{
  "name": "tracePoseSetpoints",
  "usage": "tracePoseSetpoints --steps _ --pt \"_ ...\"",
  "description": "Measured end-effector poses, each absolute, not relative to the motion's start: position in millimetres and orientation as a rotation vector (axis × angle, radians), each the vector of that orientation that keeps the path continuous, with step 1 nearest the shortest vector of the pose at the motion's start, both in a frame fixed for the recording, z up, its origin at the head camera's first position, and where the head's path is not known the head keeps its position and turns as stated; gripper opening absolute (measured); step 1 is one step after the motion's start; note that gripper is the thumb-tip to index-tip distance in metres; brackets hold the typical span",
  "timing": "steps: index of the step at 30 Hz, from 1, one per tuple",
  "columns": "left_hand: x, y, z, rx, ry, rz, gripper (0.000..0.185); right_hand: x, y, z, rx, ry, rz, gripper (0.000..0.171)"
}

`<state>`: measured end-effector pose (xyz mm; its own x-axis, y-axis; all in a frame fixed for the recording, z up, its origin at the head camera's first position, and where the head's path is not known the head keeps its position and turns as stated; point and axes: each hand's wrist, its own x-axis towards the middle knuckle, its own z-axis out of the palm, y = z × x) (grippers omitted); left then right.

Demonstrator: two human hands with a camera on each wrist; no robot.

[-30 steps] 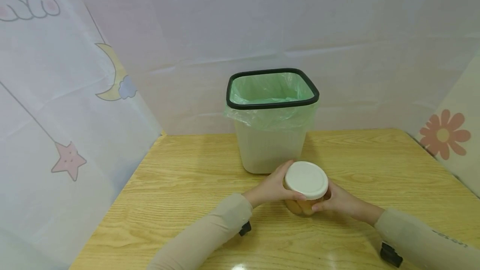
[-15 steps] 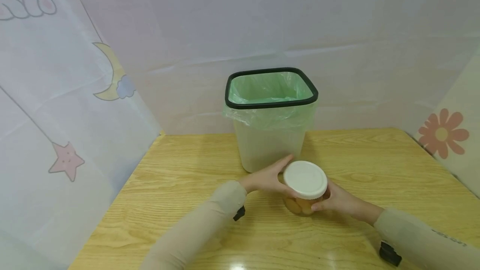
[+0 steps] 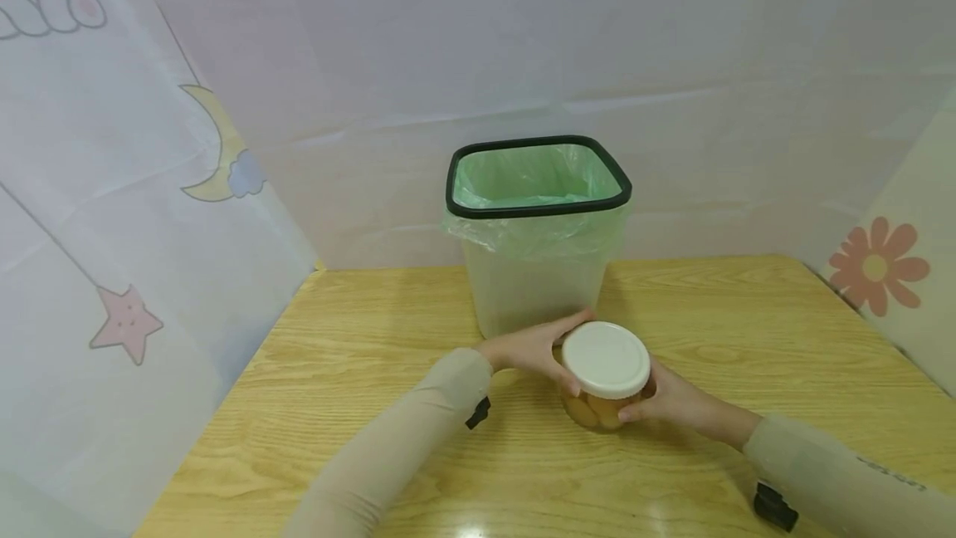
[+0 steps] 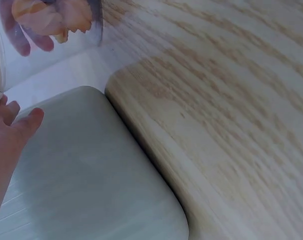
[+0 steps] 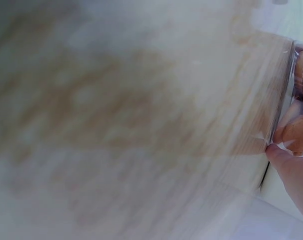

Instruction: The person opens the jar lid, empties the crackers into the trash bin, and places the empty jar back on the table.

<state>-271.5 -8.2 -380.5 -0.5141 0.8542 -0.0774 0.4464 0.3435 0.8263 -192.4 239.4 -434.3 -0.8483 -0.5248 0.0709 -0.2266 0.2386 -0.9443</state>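
Observation:
A clear jar (image 3: pixel 582 412) with a white lid (image 3: pixel 607 359) stands upright on the wooden table, with tan, rounded pieces (image 4: pixel 41 17) inside it. My left hand (image 3: pixel 534 349) reaches round the lid from the left. Its thumb lies at the near rim and its fingers at the far side, with a gap at the palm; in the left wrist view one finger (image 4: pixel 29 122) points clear of the rim. From the right, my right hand (image 3: pixel 672 398) grips the jar's body, its thumb (image 5: pixel 291 172) on the near side. The hand's other fingers are mostly hidden behind the jar.
Just behind the jar and left hand stands a pale waste bin (image 3: pixel 534 285) with a black rim (image 3: pixel 541 211) and a green bag (image 3: pixel 523 177). The wooden table (image 3: pixel 358 355) meets printed cloth (image 3: pixel 388 148) at the back and sides.
My left hand has loosened and shifted round the lid: its thumb moved left along the near rim, its fingers further over the far side. The right hand and jar stay put.

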Motion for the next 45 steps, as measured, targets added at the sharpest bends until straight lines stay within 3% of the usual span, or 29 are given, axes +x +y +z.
tracePoseSetpoints --steps 45 --pt "-250 -5 -397 0.993 2.259 1.265 0.098 -192 238 -434 -0.743 2.177 -1.709 0.097"
